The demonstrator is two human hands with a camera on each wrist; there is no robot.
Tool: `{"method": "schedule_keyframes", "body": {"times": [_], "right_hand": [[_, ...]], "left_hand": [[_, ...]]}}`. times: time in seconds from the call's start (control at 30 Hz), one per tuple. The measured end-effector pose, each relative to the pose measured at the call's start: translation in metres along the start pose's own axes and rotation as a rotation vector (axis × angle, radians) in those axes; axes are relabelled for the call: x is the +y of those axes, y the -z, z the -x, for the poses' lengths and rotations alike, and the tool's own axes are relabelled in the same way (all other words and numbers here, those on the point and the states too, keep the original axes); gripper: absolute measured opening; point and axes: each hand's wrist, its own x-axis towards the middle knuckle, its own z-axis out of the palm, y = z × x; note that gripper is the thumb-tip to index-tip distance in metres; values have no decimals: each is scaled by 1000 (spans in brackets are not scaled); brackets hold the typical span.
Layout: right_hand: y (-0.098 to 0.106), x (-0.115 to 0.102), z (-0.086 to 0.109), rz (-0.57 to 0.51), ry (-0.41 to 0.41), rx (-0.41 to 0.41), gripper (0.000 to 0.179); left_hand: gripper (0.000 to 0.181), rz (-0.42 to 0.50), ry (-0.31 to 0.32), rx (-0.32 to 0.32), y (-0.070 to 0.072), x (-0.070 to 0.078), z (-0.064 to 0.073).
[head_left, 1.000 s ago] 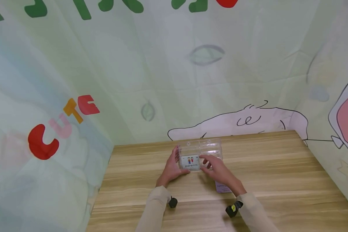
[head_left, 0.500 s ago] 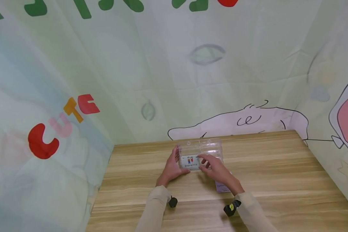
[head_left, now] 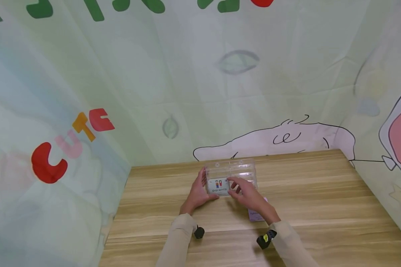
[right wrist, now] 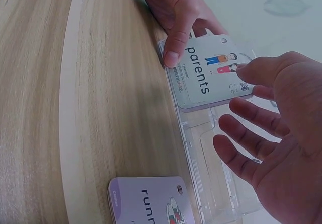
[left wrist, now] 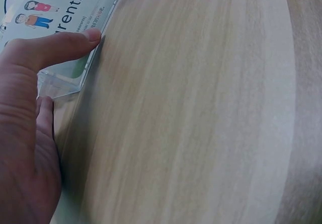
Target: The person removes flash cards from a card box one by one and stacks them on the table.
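Note:
My left hand (head_left: 198,192) grips a clear plastic compartment box (head_left: 219,169) by its left side, the thumb over its front edge and the other fingers along the side. In the box's front left compartment sits a stack of pale flash cards (right wrist: 201,70), its top card reading "parents" above two small figures. My right hand (head_left: 250,195) pinches that stack near its top right corner, the thumb on the card face and the index finger partly hidden at the edge. The right hand's other fingers hang loosely curled over the neighbouring compartment.
A purple flash card stack (right wrist: 146,199) lies on the wooden table (head_left: 147,207), in front of the box and partly under my right forearm in the head view. Behind the table hangs a printed cloth backdrop (head_left: 194,92). Each wrist carries a small black camera (head_left: 199,233).
My right hand and the "parents" cards have shifted slightly left. The left hand and the box stay put.

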Motion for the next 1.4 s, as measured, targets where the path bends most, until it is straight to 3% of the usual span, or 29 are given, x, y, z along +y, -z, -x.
{"method": "schedule_keyframes", "body": {"times": [0.9, 1.13, 1.4], "right_hand": [[2, -4, 0, 10, 5, -14, 42], [1, -3, 0, 30, 50, 33, 38], [-1, -1, 1, -25, 76, 38, 36]], "left_hand": [[131, -6, 31, -15, 0, -4, -2], [131, 20, 22, -16, 0, -5, -2], [130, 35, 18, -10, 0, -4, -2]]}}
